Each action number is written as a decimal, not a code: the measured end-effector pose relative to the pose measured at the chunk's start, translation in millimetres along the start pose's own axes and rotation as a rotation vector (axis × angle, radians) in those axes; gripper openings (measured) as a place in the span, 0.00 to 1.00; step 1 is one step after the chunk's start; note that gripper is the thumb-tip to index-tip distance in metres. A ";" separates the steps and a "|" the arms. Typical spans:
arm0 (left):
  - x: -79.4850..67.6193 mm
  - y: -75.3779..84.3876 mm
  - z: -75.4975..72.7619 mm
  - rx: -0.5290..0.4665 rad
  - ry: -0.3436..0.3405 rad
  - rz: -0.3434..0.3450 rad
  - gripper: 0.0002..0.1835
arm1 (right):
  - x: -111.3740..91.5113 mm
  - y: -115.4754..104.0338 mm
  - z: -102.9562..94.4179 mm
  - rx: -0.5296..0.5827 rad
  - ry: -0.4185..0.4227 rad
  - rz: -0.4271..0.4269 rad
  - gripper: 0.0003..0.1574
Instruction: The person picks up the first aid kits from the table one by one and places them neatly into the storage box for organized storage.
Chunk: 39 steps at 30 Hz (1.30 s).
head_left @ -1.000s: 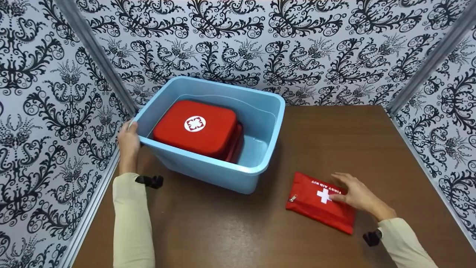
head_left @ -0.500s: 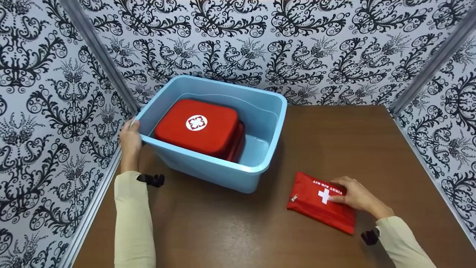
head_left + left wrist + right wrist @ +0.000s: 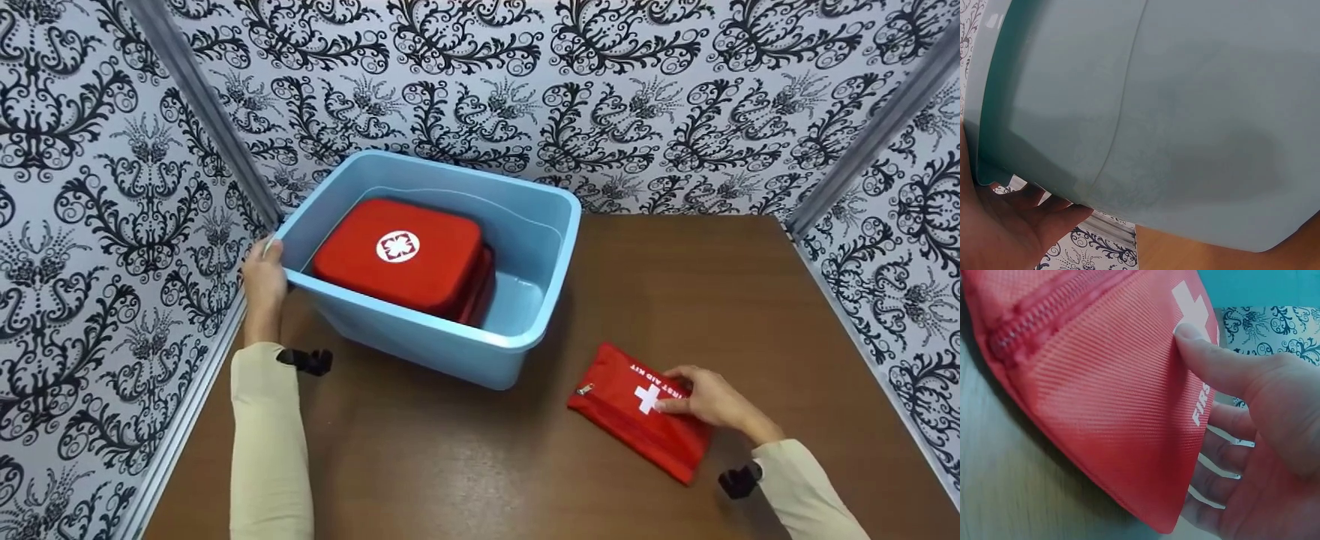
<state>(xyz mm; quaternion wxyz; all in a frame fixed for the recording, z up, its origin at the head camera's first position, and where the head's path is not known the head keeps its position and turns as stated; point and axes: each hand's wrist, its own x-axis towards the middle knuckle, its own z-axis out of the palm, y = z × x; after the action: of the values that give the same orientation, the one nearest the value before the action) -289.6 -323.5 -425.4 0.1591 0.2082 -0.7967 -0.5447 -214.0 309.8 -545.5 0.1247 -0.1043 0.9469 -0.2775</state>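
My left hand (image 3: 264, 281) grips the near left corner of a light blue plastic tub (image 3: 420, 330), thumb over the rim and fingers against the outer wall, as the left wrist view shows. Inside the tub, toward its left side, lies a red first aid case (image 3: 397, 259) with a white round emblem, on top of another red item (image 3: 480, 289). At the right, my right hand (image 3: 712, 405) pinches a flat red first aid pouch (image 3: 637, 427) by its far edge. In the right wrist view the thumb presses near the white cross, and the fingers go behind the pouch (image 3: 1112, 394).
The brown wooden table (image 3: 450, 465) carries the tub and is bounded by patterned wall panels (image 3: 480, 90) at the back and both sides. The tub stands near the back left corner. Bare tub floor (image 3: 514, 304) shows to the right of the red case.
My right hand has closed on the far edge of the pouch, which has turned a little and shifted slightly left. The left hand stays on the tub's corner.
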 end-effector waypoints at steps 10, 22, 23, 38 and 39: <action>-0.6 0.9 0.1 0.019 0.000 0.002 0.24 | -0.6 -6.5 -5.9 0.201 -0.057 0.076 0.34; 0.1 1.0 -0.3 0.024 0.002 0.017 0.24 | -6.0 -16.2 -14.7 0.387 -0.055 0.100 0.30; 0.1 0.9 -0.4 0.023 -0.001 0.017 0.24 | -6.0 -17.2 -15.2 0.392 -0.046 0.108 0.30; -0.7 0.5 -0.3 0.010 -0.007 0.011 0.24 | -7.2 -31.7 -27.5 0.687 0.059 0.233 0.30; -1.0 0.5 -0.3 0.006 -0.008 0.010 0.24 | -7.7 -33.9 -28.6 0.727 0.063 0.237 0.29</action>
<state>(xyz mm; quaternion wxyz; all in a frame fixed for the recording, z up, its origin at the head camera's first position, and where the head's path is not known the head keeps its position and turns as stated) -288.7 -323.1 -424.8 0.1580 0.2026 -0.8000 -0.5422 -210.8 298.2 -502.1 0.1557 0.0656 0.7955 -0.5819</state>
